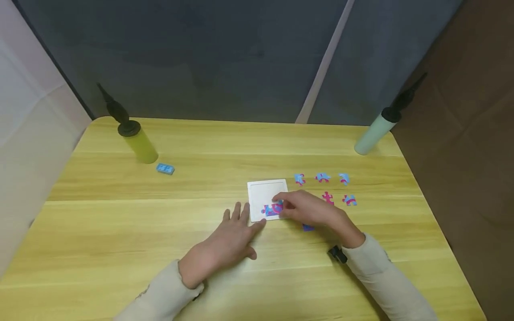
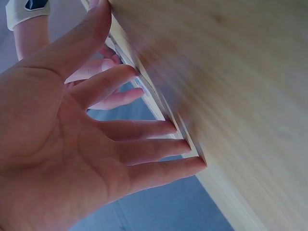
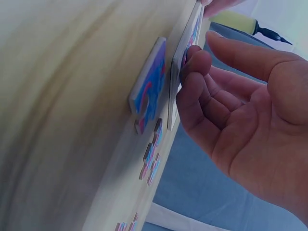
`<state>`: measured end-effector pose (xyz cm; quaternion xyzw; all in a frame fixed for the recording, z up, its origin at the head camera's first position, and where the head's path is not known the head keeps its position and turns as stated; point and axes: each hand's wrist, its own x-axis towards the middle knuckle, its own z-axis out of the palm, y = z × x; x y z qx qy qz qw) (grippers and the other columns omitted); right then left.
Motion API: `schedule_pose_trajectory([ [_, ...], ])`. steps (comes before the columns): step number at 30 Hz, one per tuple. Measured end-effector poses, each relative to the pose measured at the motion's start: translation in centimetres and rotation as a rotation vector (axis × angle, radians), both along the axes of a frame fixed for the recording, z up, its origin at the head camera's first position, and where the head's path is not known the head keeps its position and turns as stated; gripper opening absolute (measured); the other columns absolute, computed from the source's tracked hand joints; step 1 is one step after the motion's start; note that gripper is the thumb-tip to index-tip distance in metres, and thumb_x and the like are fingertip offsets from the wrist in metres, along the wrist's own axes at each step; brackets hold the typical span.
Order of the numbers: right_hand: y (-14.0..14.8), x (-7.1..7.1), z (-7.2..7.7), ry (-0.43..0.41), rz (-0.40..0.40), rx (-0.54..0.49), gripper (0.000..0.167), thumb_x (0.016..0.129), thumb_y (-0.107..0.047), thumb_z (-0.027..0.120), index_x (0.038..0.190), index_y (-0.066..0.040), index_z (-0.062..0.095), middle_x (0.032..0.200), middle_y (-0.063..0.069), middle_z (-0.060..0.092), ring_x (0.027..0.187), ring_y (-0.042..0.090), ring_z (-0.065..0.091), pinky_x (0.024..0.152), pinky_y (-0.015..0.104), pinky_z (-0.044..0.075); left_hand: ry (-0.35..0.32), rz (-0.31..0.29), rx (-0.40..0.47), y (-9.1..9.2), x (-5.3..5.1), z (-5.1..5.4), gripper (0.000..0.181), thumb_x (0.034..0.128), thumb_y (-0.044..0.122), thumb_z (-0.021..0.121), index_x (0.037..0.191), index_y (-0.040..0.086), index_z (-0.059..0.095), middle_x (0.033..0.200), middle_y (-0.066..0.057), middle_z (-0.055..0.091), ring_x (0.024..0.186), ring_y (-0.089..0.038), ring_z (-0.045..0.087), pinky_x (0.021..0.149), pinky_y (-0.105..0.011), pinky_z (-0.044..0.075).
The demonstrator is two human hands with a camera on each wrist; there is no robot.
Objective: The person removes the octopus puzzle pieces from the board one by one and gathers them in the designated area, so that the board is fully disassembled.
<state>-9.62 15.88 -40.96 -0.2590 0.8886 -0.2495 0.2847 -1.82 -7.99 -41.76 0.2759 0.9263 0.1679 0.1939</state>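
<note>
A square white puzzle tray (image 1: 262, 189) lies mid-table, with joined pink and blue puzzle pieces (image 1: 271, 210) along its near side. My right hand (image 1: 311, 207) reaches in from the right. Its curled fingers hold a puzzle piece down at the tray's near right part, though they hide most of it. In the right wrist view a loose corner piece (image 3: 150, 82) lies on the wood close to the tray. My left hand (image 1: 229, 243) has its fingers spread, with fingertips at the tray's left edge and near left corner.
Several loose puzzle pieces (image 1: 322, 177) lie to the right of the tray. A small blue block (image 1: 165, 168) sits at the left, beside a yellow hand pump (image 1: 141, 146). At the back right stands a pale green pump (image 1: 374, 135). The table (image 1: 100, 232) meets a dark curtain behind.
</note>
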Motion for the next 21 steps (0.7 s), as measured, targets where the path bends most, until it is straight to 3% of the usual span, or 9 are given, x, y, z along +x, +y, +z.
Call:
schedule_pose_trajectory([
  [9, -0.16, 0.07, -0.14, 0.031, 0.004, 0.006, 0.028, 0.101, -0.018, 0.065, 0.129, -0.013, 0.067, 0.096, -0.002, 0.072, 0.077, 0.01, 0.058, 0.076, 0.028, 0.051, 0.004, -0.012, 0.0, 0.07, -0.21, 0.0, 0.079, 0.0836, 0.035, 0.084, 0.153, 0.014, 0.052, 0.161, -0.041, 0.026, 0.149, -0.063, 0.023, 0.117, -0.074, 0.029],
  [21, -0.27, 0.23, -0.08, 0.054, -0.017, -0.05, 0.014, 0.102, -0.016, 0.063, 0.115, -0.017, 0.066, 0.089, -0.004, 0.069, 0.072, 0.011, 0.056, 0.069, 0.028, 0.049, -0.003, -0.002, -0.017, 0.07, -0.01, -0.03, 0.08, 0.0828, 0.036, 0.084, 0.153, 0.015, 0.052, 0.161, -0.04, 0.026, 0.15, -0.062, 0.022, 0.117, -0.073, 0.028],
])
